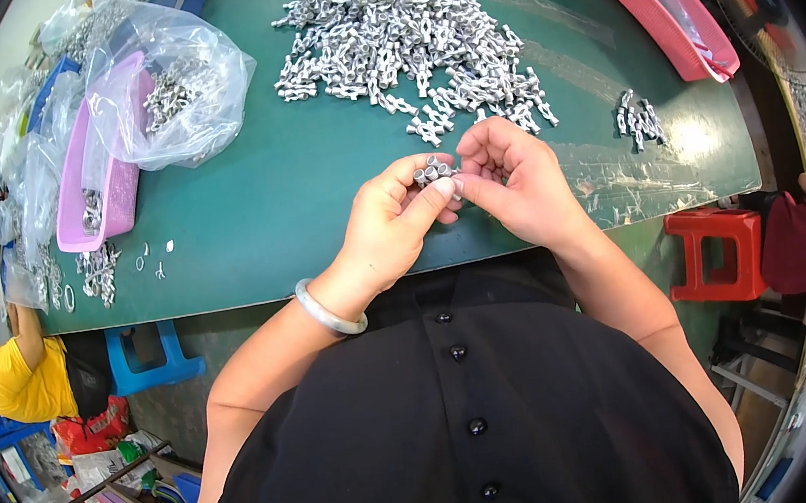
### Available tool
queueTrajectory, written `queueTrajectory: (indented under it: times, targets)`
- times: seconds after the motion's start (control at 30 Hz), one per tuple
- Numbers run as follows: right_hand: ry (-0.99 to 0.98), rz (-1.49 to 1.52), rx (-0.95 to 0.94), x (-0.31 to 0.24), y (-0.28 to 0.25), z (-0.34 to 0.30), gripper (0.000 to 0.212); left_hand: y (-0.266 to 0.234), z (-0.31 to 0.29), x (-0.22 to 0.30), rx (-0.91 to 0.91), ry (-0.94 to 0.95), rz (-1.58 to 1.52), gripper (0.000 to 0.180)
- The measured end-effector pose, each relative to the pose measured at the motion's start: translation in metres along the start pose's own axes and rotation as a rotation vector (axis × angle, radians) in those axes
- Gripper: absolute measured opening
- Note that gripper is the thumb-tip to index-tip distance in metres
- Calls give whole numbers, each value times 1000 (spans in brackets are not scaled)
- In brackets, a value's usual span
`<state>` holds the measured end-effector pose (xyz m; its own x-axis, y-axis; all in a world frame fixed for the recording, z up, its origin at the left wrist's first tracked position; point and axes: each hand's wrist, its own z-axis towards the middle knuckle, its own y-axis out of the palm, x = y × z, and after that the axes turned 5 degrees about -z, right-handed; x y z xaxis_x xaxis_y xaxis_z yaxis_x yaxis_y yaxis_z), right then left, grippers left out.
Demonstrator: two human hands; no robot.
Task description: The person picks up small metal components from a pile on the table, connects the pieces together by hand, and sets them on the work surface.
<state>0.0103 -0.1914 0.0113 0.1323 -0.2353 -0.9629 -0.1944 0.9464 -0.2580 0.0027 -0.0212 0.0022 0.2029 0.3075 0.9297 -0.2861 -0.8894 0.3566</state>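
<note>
Head view, left hand (387, 216) pinching metal parts (432, 175), right hand (528, 195) curled, hold unclear

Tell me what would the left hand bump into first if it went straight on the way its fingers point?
The left hand would likely meet the right hand first: the two look nearly touching beside the small metal parts the left one holds, though depth is unclear.

This is a workshop: the green table (251, 229) bears a heap of metal parts (399, 38), 2 baskets (123, 196) and a clear bag (221, 93); 2 stools (152, 364) and a person in yellow (25, 384) are nearby.
</note>
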Motion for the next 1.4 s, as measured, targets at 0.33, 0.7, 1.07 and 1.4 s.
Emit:
queueTrajectory:
  times: [0.33,0.7,1.07,1.4]
  targets:
    - [-144,-173,81,1,-7,17,11,-20,10,1,21,-410,-740,24]
    - [-404,-1034,-29,13,-8,17,37,-32,12,2,-19,-381,-1154,29]
    - [-513,-872,-52,-3,-8,19,22,-32,10,2,-42,-321,-1163,30]
    - [-550,-429,-39,-22,10,35,13,-21,1,4,19,-183,-725,33]
